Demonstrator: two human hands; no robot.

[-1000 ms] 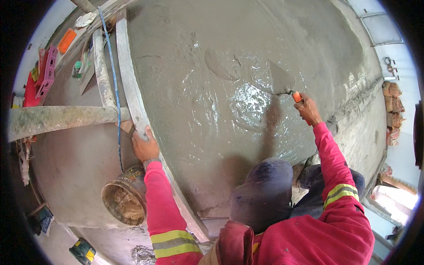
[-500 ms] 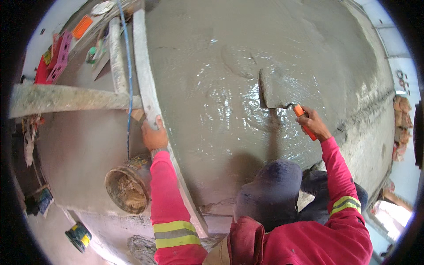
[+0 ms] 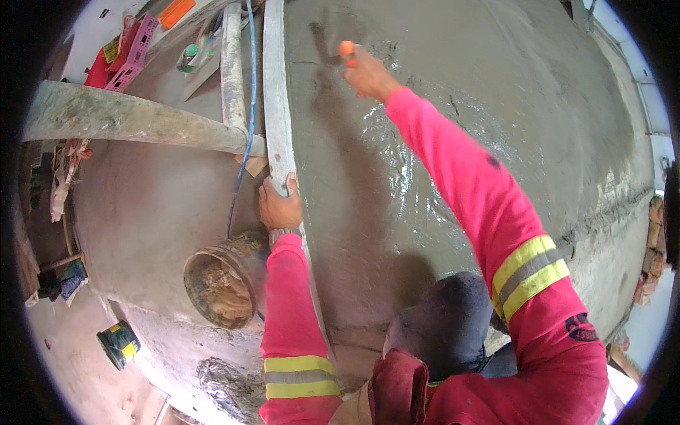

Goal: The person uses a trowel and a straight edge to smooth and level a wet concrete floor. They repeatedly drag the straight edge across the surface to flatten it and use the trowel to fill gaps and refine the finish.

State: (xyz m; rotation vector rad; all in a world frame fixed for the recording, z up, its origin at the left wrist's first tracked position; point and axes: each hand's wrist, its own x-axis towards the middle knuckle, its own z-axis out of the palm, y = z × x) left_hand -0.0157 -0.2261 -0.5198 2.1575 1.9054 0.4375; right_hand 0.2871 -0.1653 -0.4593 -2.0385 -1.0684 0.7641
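Note:
My left hand (image 3: 280, 205) grips a long pale straight board (image 3: 276, 85) along the left border of a bed of wet grey cement (image 3: 531, 134). Up near the top of the view, my right hand (image 3: 370, 74) is closed on the orange handle of a trowel (image 3: 347, 49), its arm stretched across the cement; the blade is hard to make out against the grey surface. Just left of my left forearm lies a dirty bucket (image 3: 219, 287), its mouth crusted inside. A blue hose (image 3: 251, 92) runs beside the board, and my bent knee (image 3: 435, 319) is below.
Two mud-smeared poles (image 3: 127, 117) meet left of the board. At the upper left are a pink crate (image 3: 133, 53), an orange flat item (image 3: 176, 13) and assorted clutter. A dark container (image 3: 118, 343) is at lower left. Sacks (image 3: 652, 248) line the right wall.
My right arm has swung forward and leftward with the trowel, from the middle right to near the top centre. The view has shifted, so the board and left hand appear further right.

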